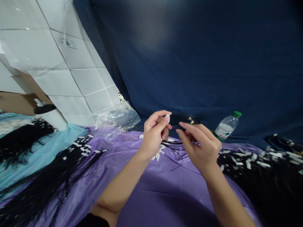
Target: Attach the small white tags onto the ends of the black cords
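Note:
My left hand (155, 132) pinches a small white plastic piece (168, 118) upright between thumb and index finger. To its right, my right hand (201, 143) hovers with thumb and index finger apart and nothing visible between their tips. Its other fingers curl inward and are partly hidden. Thin black cords (174, 145) run between and below the two hands; whether either hand touches them I cannot tell. Several white pieces (158, 155) lie under my left hand on the purple plastic sheet (165, 195).
Bundles of black cords with white ends lie left (59, 170) and right (260, 183). A plastic bottle (227, 126) with a green cap leans at the back right. White boxes (63, 78), a white cup (53, 116) and clear plastic film (113, 118) are at left, beside a dark blue cloth (201, 63).

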The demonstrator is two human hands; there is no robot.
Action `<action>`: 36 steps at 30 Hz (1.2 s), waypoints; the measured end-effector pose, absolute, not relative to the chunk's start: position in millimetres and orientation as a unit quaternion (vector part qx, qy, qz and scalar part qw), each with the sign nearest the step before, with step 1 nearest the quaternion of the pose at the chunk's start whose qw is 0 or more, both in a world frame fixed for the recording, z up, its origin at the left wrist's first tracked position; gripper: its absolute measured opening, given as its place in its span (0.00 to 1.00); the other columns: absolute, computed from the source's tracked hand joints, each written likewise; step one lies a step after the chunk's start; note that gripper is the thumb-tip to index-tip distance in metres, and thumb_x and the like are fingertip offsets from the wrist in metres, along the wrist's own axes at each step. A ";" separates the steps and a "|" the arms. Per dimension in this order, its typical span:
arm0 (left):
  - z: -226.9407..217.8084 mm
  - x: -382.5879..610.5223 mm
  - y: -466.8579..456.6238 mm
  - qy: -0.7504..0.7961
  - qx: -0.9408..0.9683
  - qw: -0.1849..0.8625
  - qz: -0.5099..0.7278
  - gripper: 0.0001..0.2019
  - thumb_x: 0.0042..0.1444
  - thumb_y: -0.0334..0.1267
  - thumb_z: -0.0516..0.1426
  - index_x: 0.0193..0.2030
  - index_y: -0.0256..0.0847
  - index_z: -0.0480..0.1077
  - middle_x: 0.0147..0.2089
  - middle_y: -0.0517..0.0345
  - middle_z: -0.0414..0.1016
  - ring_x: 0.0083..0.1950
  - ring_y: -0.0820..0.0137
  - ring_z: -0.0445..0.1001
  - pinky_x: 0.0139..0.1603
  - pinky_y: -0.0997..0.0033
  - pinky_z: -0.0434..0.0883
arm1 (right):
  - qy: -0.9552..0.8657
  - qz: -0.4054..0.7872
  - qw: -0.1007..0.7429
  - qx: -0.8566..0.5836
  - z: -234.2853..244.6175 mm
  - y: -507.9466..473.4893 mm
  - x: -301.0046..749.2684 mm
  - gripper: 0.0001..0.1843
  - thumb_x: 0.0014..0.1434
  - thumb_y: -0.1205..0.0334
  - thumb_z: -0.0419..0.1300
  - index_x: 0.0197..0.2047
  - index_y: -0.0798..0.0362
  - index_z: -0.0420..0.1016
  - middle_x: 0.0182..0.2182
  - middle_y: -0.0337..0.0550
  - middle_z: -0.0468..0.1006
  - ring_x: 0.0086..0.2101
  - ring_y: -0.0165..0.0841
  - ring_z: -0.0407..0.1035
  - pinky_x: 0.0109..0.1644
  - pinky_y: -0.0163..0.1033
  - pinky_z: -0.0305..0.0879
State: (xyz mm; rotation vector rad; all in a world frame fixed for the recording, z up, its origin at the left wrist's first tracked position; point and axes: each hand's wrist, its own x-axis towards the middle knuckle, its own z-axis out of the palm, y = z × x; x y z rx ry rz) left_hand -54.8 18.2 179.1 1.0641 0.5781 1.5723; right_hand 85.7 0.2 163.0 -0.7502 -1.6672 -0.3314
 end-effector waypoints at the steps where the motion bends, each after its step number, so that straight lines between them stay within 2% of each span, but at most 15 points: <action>1: 181.0 -57.7 20.4 0.245 0.436 0.544 0.674 0.07 0.54 0.38 0.61 0.40 0.42 0.73 0.22 0.64 0.69 0.13 0.84 0.55 0.14 0.83 0.51 | -0.710 -0.132 0.609 -0.328 165.0 -0.7 87.3 0.16 0.57 0.69 0.64 0.49 0.48 0.75 0.30 0.39 0.77 0.27 0.28 0.70 0.31 0.34 0.69; 5: 189.0 -73.5 31.1 0.255 0.360 0.557 0.703 0.06 0.56 0.36 0.59 0.41 0.41 0.71 0.23 0.66 0.67 0.13 0.86 0.54 0.14 0.85 0.50 | -0.661 -0.081 0.664 -0.340 169.3 -5.2 93.5 0.19 0.55 0.70 0.65 0.50 0.46 0.75 0.32 0.38 0.77 0.30 0.31 0.71 0.37 0.41 0.71; 9: 194.2 -86.3 38.7 0.248 0.292 0.598 0.704 0.03 0.60 0.32 0.55 0.39 0.39 0.69 0.23 0.67 0.63 0.12 0.87 0.51 0.11 0.85 0.45 | -0.656 -0.011 0.679 -0.328 169.8 -8.3 95.3 0.13 0.54 0.71 0.65 0.42 0.49 0.76 0.32 0.38 0.77 0.30 0.30 0.72 0.35 0.39 0.71; 13: 196.0 -91.4 40.5 0.228 0.243 0.656 0.678 0.05 0.63 0.29 0.50 0.39 0.39 0.66 0.24 0.68 0.61 0.13 0.87 0.51 0.10 0.85 0.46 | -0.736 0.045 0.589 -0.331 171.6 -11.2 92.4 0.04 0.56 0.70 0.64 0.35 0.51 0.75 0.28 0.35 0.77 0.27 0.26 0.70 0.32 0.33 0.68; 16: 196.7 -93.7 41.3 0.213 0.209 0.685 0.665 0.07 0.65 0.28 0.47 0.39 0.37 0.65 0.23 0.68 0.61 0.13 0.87 0.51 0.10 0.87 0.47 | -0.781 0.141 0.514 -0.326 172.1 -13.2 88.1 0.02 0.59 0.67 0.62 0.37 0.52 0.75 0.30 0.36 0.78 0.28 0.25 0.71 0.33 0.31 0.69; 19: 196.9 -96.7 43.3 0.197 0.168 0.707 0.658 0.09 0.66 0.28 0.45 0.38 0.36 0.66 0.22 0.67 0.60 0.13 0.86 0.51 0.10 0.87 0.48 | -0.803 0.227 0.452 -0.316 170.0 -13.8 83.3 0.04 0.61 0.66 0.60 0.40 0.51 0.74 0.31 0.36 0.78 0.30 0.25 0.72 0.33 0.29 0.68; 25: 195.7 -102.8 47.0 0.160 0.130 0.756 0.621 0.14 0.68 0.31 0.42 0.38 0.32 0.67 0.21 0.65 0.59 0.13 0.85 0.52 0.10 0.87 0.49 | -0.812 0.298 0.411 -0.287 166.7 -12.3 80.7 0.05 0.62 0.66 0.59 0.43 0.51 0.73 0.31 0.36 0.78 0.31 0.25 0.71 0.33 0.30 0.67; 31: 194.3 -111.5 56.6 0.160 0.126 0.735 0.647 0.15 0.68 0.31 0.42 0.36 0.32 0.67 0.19 0.66 0.58 0.12 0.85 0.50 0.09 0.86 0.48 | -0.850 0.365 0.312 -0.219 179.6 -6.6 105.2 0.09 0.64 0.68 0.56 0.41 0.50 0.78 0.33 0.38 0.78 0.33 0.27 0.71 0.36 0.34 0.67; 34: 192.8 -113.9 60.9 0.168 0.129 0.718 0.663 0.14 0.68 0.31 0.43 0.35 0.32 0.66 0.20 0.65 0.60 0.12 0.85 0.50 0.09 0.86 0.47 | -0.841 0.398 0.310 -0.196 183.4 -0.4 120.6 0.09 0.64 0.68 0.56 0.41 0.52 0.78 0.33 0.41 0.78 0.34 0.29 0.73 0.37 0.36 0.69; 36: 191.6 -112.5 62.0 0.180 0.134 0.706 0.671 0.13 0.67 0.31 0.44 0.35 0.33 0.66 0.20 0.65 0.61 0.13 0.85 0.51 0.09 0.86 0.47 | -0.831 0.407 0.335 -0.175 180.4 4.8 126.3 0.07 0.62 0.68 0.60 0.41 0.52 0.79 0.33 0.42 0.79 0.34 0.30 0.73 0.37 0.36 0.70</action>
